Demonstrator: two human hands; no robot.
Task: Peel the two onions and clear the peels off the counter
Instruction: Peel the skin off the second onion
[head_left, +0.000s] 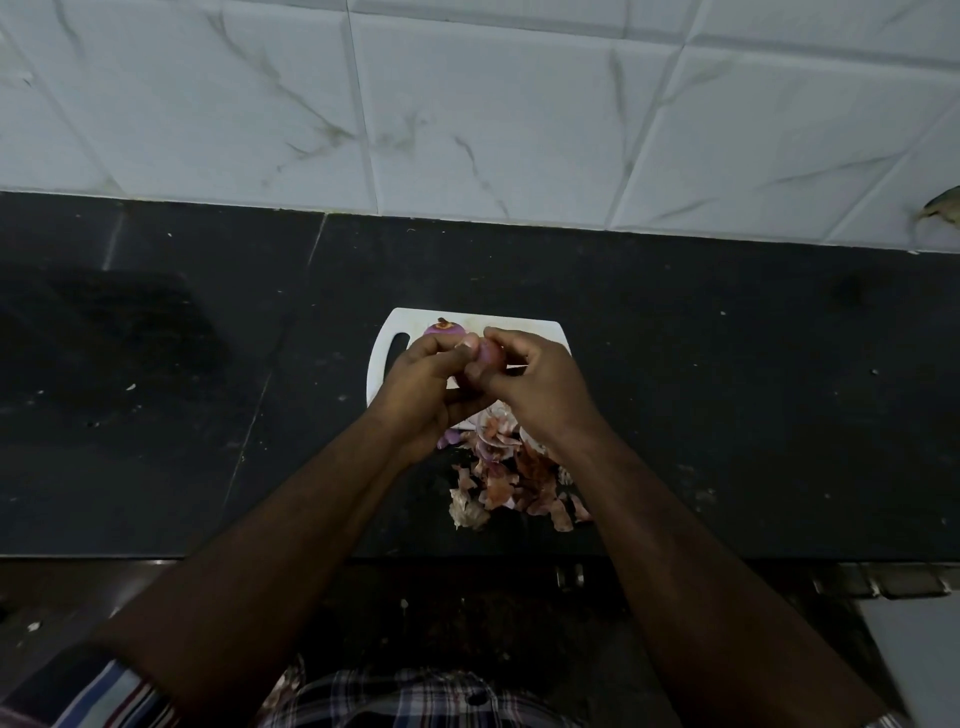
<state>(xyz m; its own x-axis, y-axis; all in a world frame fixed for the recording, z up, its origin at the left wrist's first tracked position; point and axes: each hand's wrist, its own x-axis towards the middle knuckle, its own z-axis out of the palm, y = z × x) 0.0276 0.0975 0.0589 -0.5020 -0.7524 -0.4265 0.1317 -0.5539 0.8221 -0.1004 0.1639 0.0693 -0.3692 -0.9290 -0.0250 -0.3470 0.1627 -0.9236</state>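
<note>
Both hands meet over a white cutting board (540, 328) on the dark counter. My left hand (423, 382) and my right hand (535, 384) together grip a small purple onion (491, 354), mostly hidden by the fingers. A second purple onion (444, 329), peeled and showing its brown root end, sits on the board just behind my left hand. A pile of pink-brown onion peels (511, 480) lies on the counter in front of the board, between my forearms.
The black stone counter (727, 395) stretches left and right, with white marbled wall tiles (467, 104) behind it. Its front edge runs below the peel pile. A greenish object (943, 208) shows at the far right edge.
</note>
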